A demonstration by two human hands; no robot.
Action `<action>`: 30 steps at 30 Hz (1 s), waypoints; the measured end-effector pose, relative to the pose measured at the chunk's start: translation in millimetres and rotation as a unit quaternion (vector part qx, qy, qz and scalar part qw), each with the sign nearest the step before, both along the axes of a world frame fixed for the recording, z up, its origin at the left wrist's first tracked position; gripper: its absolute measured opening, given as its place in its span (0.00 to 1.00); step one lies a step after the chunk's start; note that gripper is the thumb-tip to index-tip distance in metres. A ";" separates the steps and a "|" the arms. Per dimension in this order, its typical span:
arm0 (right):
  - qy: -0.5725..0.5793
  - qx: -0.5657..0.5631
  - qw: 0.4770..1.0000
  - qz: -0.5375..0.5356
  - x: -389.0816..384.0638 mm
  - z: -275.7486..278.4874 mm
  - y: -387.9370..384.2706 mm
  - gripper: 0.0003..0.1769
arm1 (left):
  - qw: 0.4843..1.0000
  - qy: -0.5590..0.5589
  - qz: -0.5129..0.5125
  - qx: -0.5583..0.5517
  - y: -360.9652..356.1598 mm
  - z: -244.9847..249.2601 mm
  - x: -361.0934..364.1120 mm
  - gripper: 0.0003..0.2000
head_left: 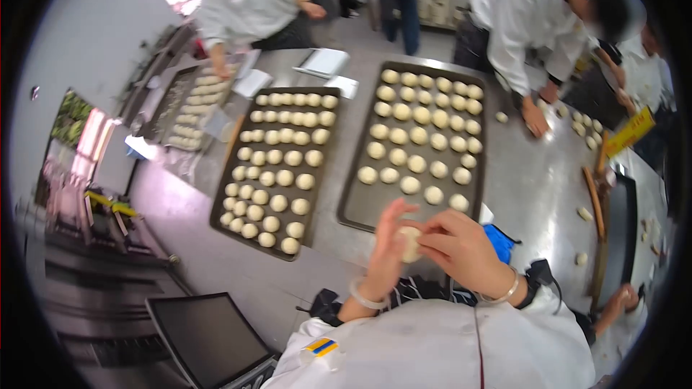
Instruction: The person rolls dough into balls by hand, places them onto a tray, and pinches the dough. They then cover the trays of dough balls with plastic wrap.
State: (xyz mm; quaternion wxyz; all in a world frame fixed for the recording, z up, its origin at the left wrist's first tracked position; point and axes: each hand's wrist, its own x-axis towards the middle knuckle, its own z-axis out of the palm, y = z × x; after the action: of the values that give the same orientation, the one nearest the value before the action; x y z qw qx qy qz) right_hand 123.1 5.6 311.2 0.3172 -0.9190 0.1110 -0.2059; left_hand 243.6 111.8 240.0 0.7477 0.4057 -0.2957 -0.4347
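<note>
A pale piece of dough (409, 244) is between my two hands, just in front of my white jacket. My left hand (388, 251) supports it from the left, its fingers pointing up and slightly blurred. From the other side, the bent fingers of my right hand (461, 245) pinch the dough's edge. Right beyond my hands lies a dark baking tray (353, 205) with rows of round dough balls (416, 163). Its near end shows bare metal. To the left, a second dark tray (218, 205) carries more dough balls (277, 204) in rows.
A blue cloth-like item (500, 242) lies by my right wrist. Rolling pins (595, 202) and loose dough pieces are on the steel table (530, 187) to the right. Across it a person (533, 21) works dough; another person (252, 0) reaches over a far-left tray (162, 104).
</note>
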 end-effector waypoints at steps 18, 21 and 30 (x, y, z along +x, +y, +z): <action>-0.019 0.052 0.997 -0.061 11.5 -15.5 28.5 0.09 | 0.998 -0.006 0.033 0.055 11.0 -5.9 -8.4 0.20; -0.036 0.110 0.991 -0.060 10.6 -16.3 27.8 0.08 | 0.997 -0.005 0.067 -0.043 5.9 -5.8 -4.0 0.21; -0.027 0.014 0.999 -0.026 5.2 -10.3 20.3 0.07 | 0.957 0.275 -0.088 0.027 18.5 -23.7 -0.1 0.21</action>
State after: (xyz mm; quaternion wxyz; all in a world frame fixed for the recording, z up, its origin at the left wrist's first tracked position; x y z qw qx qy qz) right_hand 128.3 25.9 300.9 0.3279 -0.9052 0.1290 -0.2377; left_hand 243.4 130.3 216.3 0.7480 0.2630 -0.1016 -0.6009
